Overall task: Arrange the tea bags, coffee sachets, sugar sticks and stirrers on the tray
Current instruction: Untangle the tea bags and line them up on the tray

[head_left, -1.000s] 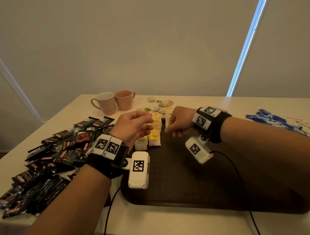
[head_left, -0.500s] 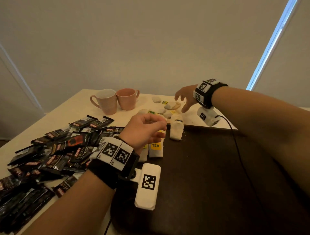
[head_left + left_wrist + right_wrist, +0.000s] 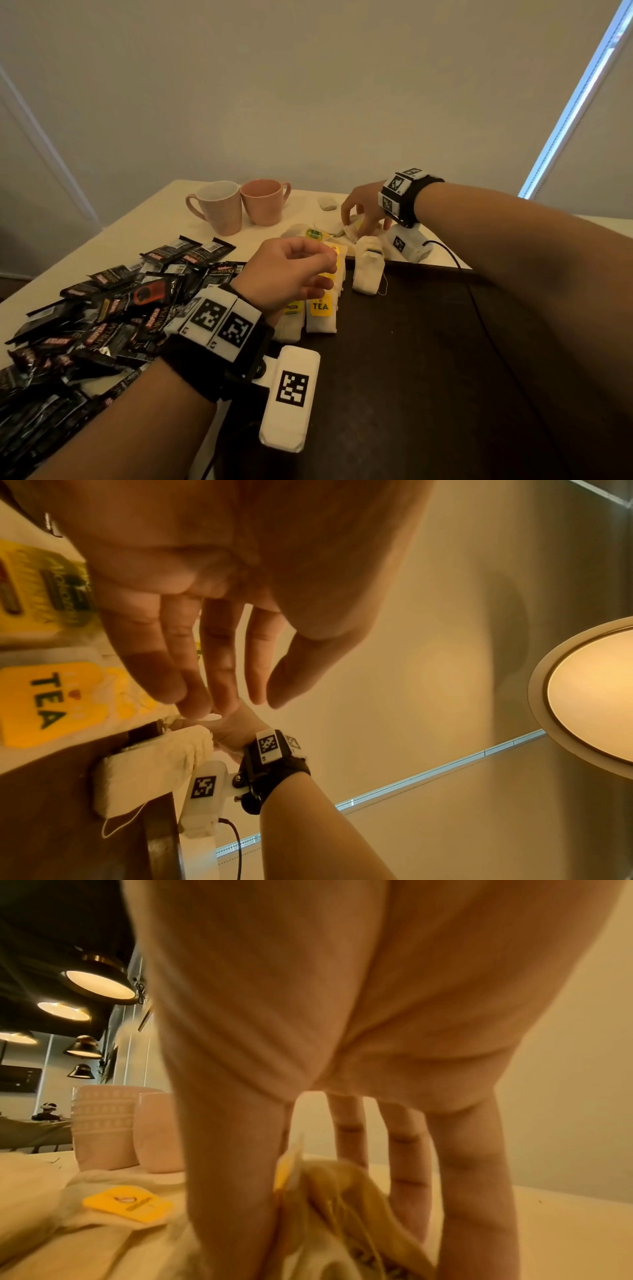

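Note:
A dark brown tray lies in front of me. Tea bags with yellow tags lie in rows at its far left corner, and one plain white tea bag lies beside them. My left hand hovers over the rows, fingers loosely curled, holding nothing; the left wrist view shows its fingers empty above the "TEA" bag. My right hand reaches past the tray's far edge into loose tea bags. There it pinches a tea bag between thumb and fingers.
A heap of black coffee sachets covers the table left of the tray. Two pink mugs stand at the back, with one more tea bag to their right. A cable runs from each wrist camera.
My right hand left a white tea bag on the tray, moved to the loose tea bags beyond it, and dropped its fingers onto one. The left hand has hardly moved.

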`<state>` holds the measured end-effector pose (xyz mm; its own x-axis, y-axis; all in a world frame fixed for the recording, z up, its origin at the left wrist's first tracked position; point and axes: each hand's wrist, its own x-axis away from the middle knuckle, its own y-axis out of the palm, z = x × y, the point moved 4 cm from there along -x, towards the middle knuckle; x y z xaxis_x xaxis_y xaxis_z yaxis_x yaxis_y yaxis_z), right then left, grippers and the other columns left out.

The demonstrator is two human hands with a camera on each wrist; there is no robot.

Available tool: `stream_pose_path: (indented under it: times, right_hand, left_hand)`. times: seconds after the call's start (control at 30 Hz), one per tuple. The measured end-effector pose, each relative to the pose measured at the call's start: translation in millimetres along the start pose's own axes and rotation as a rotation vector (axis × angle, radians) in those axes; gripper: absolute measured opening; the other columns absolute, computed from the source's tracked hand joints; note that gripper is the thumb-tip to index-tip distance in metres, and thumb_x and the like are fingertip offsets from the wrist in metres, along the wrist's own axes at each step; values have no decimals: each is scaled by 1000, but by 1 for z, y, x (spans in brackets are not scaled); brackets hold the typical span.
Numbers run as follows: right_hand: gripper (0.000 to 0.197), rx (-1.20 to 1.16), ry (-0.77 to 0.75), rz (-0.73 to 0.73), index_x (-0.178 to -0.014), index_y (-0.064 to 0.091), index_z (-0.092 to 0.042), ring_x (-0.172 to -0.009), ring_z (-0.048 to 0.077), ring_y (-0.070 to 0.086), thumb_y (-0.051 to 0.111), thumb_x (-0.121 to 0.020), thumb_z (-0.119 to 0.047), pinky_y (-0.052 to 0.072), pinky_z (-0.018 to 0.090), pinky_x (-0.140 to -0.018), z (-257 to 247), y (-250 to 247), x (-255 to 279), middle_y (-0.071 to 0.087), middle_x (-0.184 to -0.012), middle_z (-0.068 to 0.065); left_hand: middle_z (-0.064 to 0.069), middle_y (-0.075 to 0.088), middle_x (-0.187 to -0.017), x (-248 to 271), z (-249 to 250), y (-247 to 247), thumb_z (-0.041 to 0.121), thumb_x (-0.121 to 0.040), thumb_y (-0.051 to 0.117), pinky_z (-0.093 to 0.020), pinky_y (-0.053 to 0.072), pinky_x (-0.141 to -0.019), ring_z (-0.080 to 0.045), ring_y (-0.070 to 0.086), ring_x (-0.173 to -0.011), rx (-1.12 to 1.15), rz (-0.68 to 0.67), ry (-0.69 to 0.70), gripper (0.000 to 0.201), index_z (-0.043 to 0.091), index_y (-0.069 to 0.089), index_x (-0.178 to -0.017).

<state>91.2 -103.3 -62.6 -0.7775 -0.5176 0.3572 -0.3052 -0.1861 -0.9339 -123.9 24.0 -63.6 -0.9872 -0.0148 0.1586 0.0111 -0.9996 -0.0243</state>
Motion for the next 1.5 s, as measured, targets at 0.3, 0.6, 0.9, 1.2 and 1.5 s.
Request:
stream_pose_path:
  times: [0.3, 0.6, 0.9, 1.2, 1.5]
  right_hand:
    - [27, -250, 121, 164, -102, 72, -14, -74, 21, 72, 83, -79, -22, 62, 33, -66, 32, -10, 28, 68, -89, 0]
    - [12, -276, 82, 392, -89, 71, -27, -72, 16, 73, 80, -82, -25, 58, 27, -61, 23, -62, 113, 73, -90, -3]
    - [7, -475, -319, 148, -88, 72, -19, -76, 24, 73, 78, -84, -17, 62, 39, -71, -83, -45, 196, 74, -92, 9]
    - [34, -220, -305, 224, -108, 69, -23, -77, 13, 64, 81, -77, -28, 51, 27, -70, -121, -3, 204, 70, -87, -3]
    - [44, -650, -260, 298, -129, 62, -15, -86, 10, 73, 71, -90, -32, 59, 26, -81, -101, 0, 218, 70, -111, -5]
  left_hand:
    - [-6, 72, -84, 3, 0, -2, 11, -90, 68, -32, 57, -73, -19, 68, -74, -4, -5, -8, 6, 9, 69, -95]
    - [-12, 70, -94, 19, 12, 0, 10, -90, 68, -34, 55, -76, -23, 66, -80, -4, 3, 26, 5, 10, 67, -95]
    - [-2, 61, -128, 42, 21, 33, 52, -59, 85, -47, 50, -97, -21, 58, -119, -4, -108, 55, 82, 22, 55, -129]
    - [-22, 70, -111, 67, -3, 41, 36, -86, 61, -45, 60, -81, -36, 71, -100, 473, -278, -165, 51, 4, 59, -126]
    - [-20, 73, -100, 66, -7, 24, 22, -103, 48, -39, 62, -70, -31, 74, -83, 583, -196, -209, 27, 5, 56, -122]
